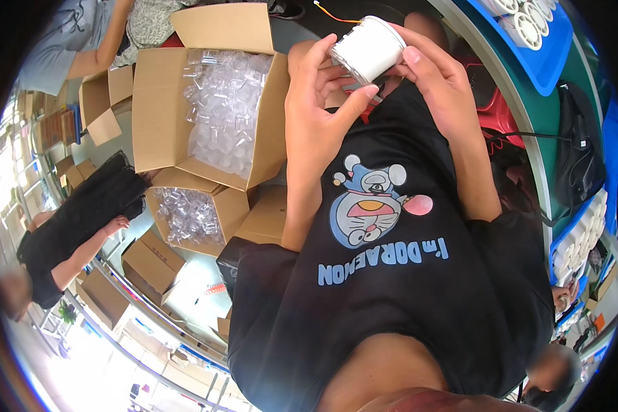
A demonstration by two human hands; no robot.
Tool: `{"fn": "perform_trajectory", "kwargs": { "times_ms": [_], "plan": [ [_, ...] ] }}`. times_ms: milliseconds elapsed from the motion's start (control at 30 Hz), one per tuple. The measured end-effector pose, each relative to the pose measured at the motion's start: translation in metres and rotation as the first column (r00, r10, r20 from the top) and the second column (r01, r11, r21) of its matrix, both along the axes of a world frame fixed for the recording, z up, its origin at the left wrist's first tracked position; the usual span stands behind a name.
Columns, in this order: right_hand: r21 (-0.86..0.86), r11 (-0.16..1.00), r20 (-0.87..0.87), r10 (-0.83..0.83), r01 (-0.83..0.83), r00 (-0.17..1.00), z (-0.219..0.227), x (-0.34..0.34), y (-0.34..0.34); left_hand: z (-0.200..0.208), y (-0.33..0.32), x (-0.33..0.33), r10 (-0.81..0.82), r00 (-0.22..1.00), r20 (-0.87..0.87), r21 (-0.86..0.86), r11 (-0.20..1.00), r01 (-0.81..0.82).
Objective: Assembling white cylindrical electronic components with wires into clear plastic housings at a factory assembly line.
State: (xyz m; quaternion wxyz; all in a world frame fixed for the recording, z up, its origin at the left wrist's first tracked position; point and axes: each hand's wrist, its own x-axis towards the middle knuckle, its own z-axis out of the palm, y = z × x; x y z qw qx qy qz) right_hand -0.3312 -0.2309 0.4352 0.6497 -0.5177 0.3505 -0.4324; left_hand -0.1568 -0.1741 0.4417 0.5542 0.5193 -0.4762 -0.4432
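The white drum (374, 51) between your hands is a squat, round-sided piece with a smooth wall, apparently plastic. Thin wires (334, 15) in orange and yellow tones, with a small pale plug at the tip, stick out from its upper left side. Beside you, the large carton (161, 110) is plain brown cardboard with its flaps spread, full of clear, glossy plastic cups (226, 113) with rounded ends. A smaller carton (233, 209) just below it in the view holds more clear pieces (189, 216). Your black shirt (398, 312) is soft cloth with a cartoon print. At your right, a smooth blue tray (553, 72) on the green table (511, 65) carries white round parts (525, 31).

The drum is tipped over, its axis slanting from lower left to upper right. One end, with a glassy-looking rim, turns toward your left hand (316, 103); the other, with a thin raised lip, turns toward your right hand (439, 79). It is about as long as it is wide.

You hold it up in the air, beyond the shirt's hem. Your left fingers and thumb grip its rimmed end, and your right hand is closed on the lipped end. The wall looks clean, evenly white and unmarked; you cannot see inside either end.
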Motion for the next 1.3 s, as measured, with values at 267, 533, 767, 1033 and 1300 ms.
{"fn": "perform_trajectory", "kwargs": {
  "times_ms": [267, 533, 767, 1033, 1300],
  "plan": [
    [-0.120, 0.993, 0.056, -0.014, 0.021, 0.998, 0.006, -0.003, 0.002, -0.002, 0.005, -0.003, 0.047, 0.983, 0.176, -0.203, 0.979, -0.011],
    [-0.080, 0.996, -0.037, -0.033, 0.030, 0.999, -0.001, -0.004, 0.000, 0.009, 0.007, -0.007, 0.002, 0.994, 0.106, 0.008, 1.000, -0.003],
    [-0.131, 0.991, -0.044, 0.033, -0.039, 0.998, 0.002, -0.003, -0.002, 0.007, 0.005, -0.013, 0.036, 0.997, -0.065, -0.059, 0.997, -0.040],
    [0.221, 0.973, 0.208, 0.021, -0.068, 0.978, -0.020, -0.001, -0.007, 0.005, 0.000, -0.020, 0.250, 0.890, 0.382, -0.261, 0.953, -0.156],
    [0.252, 0.967, 0.188, -0.068, 0.018, 0.980, -0.020, 0.002, -0.004, 0.006, 0.000, -0.018, 0.146, 0.982, 0.119, -0.025, 0.989, -0.144]
  ]
}}
